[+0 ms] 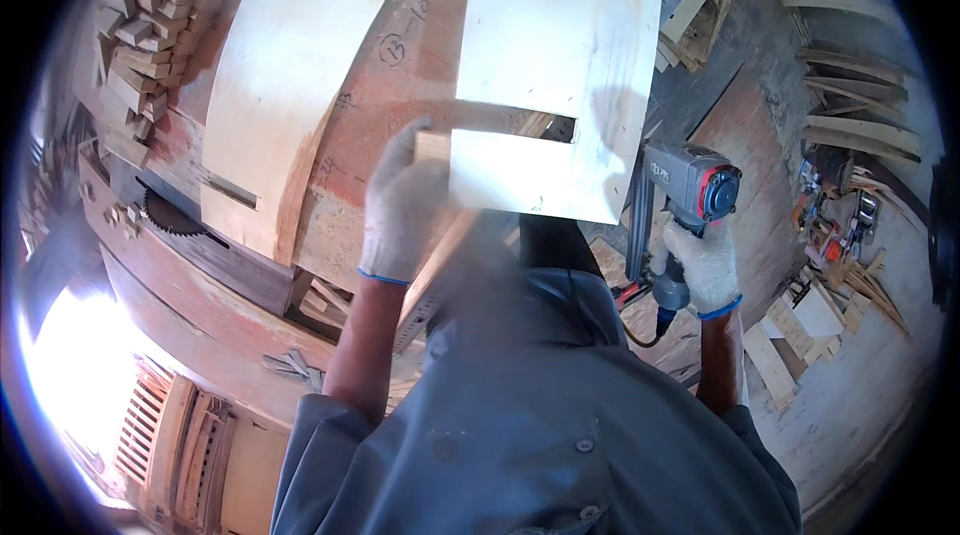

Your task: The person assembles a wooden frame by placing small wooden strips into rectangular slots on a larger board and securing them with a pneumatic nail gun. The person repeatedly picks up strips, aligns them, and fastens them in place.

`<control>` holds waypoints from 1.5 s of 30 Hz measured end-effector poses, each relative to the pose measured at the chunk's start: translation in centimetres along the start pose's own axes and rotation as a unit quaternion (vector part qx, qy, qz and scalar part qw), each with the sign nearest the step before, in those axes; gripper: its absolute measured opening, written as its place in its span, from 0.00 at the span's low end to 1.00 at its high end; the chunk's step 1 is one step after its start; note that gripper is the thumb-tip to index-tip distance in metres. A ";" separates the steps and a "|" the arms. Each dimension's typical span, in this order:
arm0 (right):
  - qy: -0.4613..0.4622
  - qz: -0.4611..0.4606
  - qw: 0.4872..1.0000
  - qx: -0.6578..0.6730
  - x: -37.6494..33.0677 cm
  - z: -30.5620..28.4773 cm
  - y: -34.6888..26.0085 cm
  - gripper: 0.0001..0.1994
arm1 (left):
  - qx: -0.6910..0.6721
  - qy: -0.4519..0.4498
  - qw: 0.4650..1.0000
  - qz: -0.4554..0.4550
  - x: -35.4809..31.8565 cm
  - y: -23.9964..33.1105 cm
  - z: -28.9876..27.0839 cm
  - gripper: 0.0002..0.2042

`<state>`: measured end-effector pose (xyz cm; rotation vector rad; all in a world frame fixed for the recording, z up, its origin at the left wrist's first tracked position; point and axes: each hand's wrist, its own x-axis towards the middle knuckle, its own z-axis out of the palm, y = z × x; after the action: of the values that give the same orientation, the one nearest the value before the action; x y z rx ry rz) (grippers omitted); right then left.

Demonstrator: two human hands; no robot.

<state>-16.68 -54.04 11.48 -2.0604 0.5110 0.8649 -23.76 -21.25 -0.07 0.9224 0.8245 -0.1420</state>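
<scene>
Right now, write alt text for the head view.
Gloved left hand presses a pale notched plywood panel on a workbench; gloved right hand grips a grey nail gun beside it. Wood offcuts lie stacked at upper left.

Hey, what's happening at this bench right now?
A person in a grey shirt and white work gloves is at a woodworking bench. The left hand presses on the near edge of a pale plywood panel with a slot cut in it, at a small wooden strip. The right hand grips a grey pneumatic nail gun, held just off the panel's right edge. A second panel lies to the left, near a saw blade.
</scene>
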 end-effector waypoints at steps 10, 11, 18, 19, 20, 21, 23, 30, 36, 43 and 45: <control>-0.032 -0.008 0.998 0.050 0.5 0.7 0.0 0.04 | -0.090 -0.019 0.994 -0.052 0.0 -1.5 1.7 0.29; -0.027 -0.018 0.998 0.048 0.5 0.8 0.2 0.04 | -0.027 -0.024 0.999 -0.029 -0.1 -1.6 1.8 0.29; -0.021 0.008 0.999 0.044 0.0 0.4 0.8 0.03 | 0.252 -0.087 0.960 0.087 0.4 -1.8 1.1 0.30; -0.022 0.022 1.000 0.001 0.0 0.2 0.5 0.01 | 0.124 -0.087 0.988 0.014 0.1 -0.9 2.0 0.30; -0.013 0.026 1.000 -0.002 -0.2 0.1 0.1 0.01 | -0.007 -0.086 0.994 -0.060 -0.1 0.2 3.1 0.31; -0.005 0.030 0.999 -0.007 -0.3 0.2 -0.3 0.01 | 0.002 -0.080 0.995 -0.063 -0.1 0.5 3.4 0.32; 0.003 0.028 0.999 -0.037 -0.4 0.0 0.2 0.04 | 0.018 -0.057 0.997 -0.050 -0.1 0.0 3.4 0.33; 0.017 -0.008 0.998 -0.067 -0.3 -0.5 2.1 0.12 | 0.047 0.005 0.998 -0.040 -0.4 -0.1 4.2 0.32; -0.002 -0.044 0.988 -0.147 -0.1 -0.9 2.0 0.13 | 0.101 0.030 0.994 -0.019 -0.2 -0.5 4.2 0.26; -0.034 -0.028 0.990 -0.135 -0.4 -1.7 3.3 0.16 | 0.092 0.046 0.994 -0.034 -0.2 -0.3 4.4 0.26; -0.027 -0.024 0.993 -0.112 -0.5 -1.6 3.2 0.18 | 0.079 0.040 0.995 -0.043 -0.3 -0.2 4.5 0.26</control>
<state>-18.37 -57.20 10.81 -2.2353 0.3476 0.9837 -21.52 -24.80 1.52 1.0462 0.9388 -0.2489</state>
